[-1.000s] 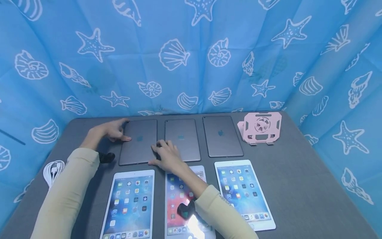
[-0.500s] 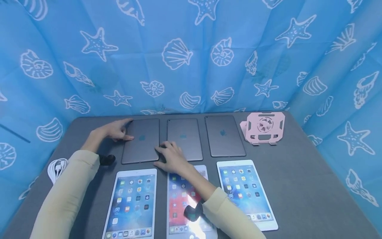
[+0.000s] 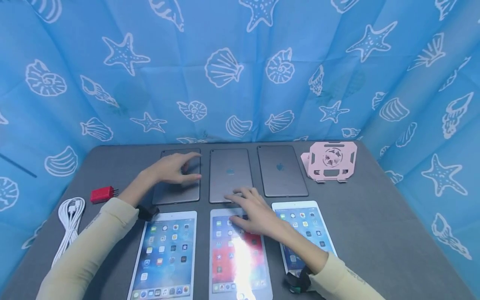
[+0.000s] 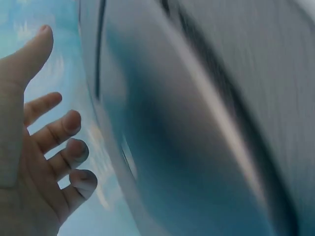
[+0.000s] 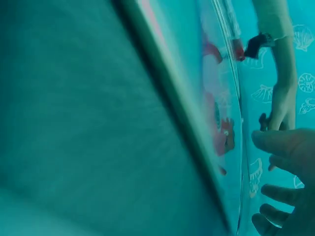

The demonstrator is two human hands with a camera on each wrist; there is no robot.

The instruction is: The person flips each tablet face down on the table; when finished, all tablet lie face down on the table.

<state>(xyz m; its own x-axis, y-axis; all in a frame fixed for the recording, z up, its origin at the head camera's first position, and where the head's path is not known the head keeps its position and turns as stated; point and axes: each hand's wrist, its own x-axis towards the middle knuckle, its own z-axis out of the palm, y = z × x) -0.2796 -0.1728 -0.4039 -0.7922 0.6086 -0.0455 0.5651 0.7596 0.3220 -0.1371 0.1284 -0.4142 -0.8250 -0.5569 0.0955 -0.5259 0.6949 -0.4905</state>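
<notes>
Near the far edge of the table (image 3: pixel 390 233), the middle dark tablet (image 3: pixel 229 166), long axis front to back, lies just right of the left hand (image 3: pixel 171 168), the closer right hand (image 3: pixel 258 213) at its near edge, all fingers relaxed and apparently empty.

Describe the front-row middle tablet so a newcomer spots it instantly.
Start at the grey table, in front of the blue seashell curtain. In the near row, screens lit, the right hand shows over the upper part of the middle tablet. Its wallpaper has a large red area; the left tablet and right tablet show blue.
</notes>
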